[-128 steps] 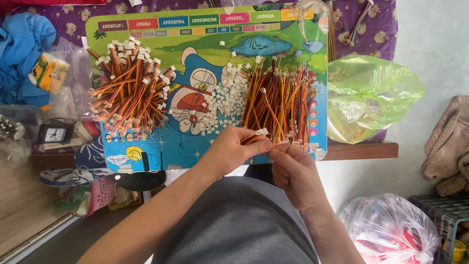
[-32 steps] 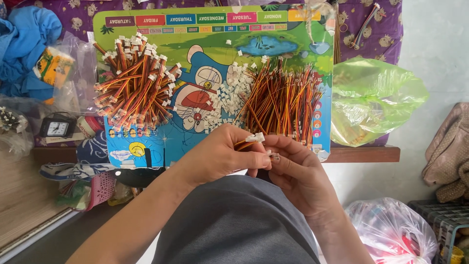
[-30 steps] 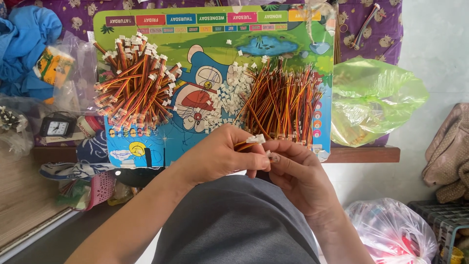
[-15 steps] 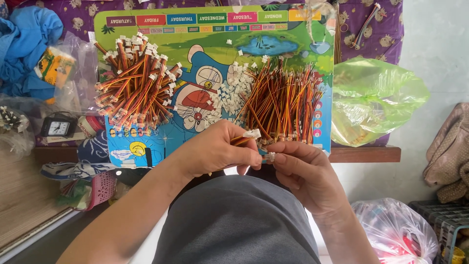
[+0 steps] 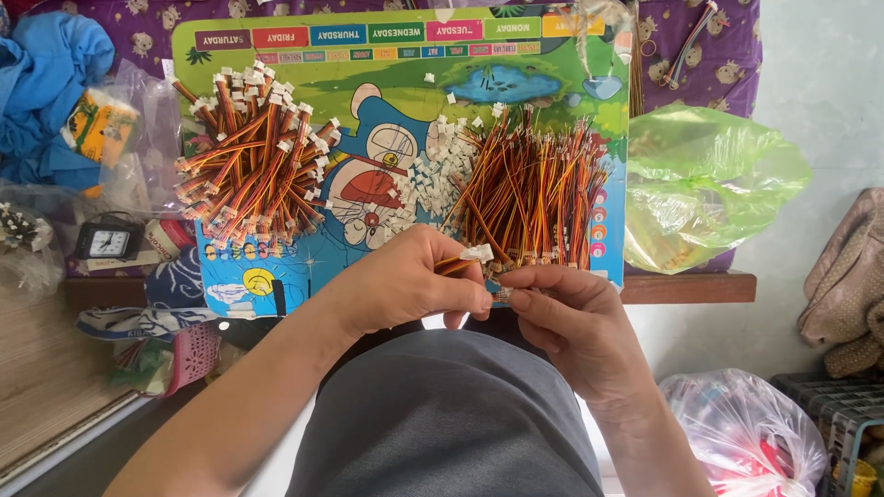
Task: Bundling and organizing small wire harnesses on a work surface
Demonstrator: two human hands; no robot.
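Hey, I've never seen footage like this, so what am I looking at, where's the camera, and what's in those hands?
There is no machine here: these are a person's two bare hands, filmed by a camera worn on their head and looking down, so the grey-clad lap fills the bottom.

In front lies a colourful cartoon board used as a work surface. On its left part sits a tangled heap of short red, orange and yellow wires with white plastic plugs. On its right part lies a straighter pile of similar wires, with loose small white plugs scattered between the two.

The left hand pinches one short wire piece with a white plug. The right hand meets it, fingertips on something too small to make out.

Beside the board are a green plastic bag and a small black clock.
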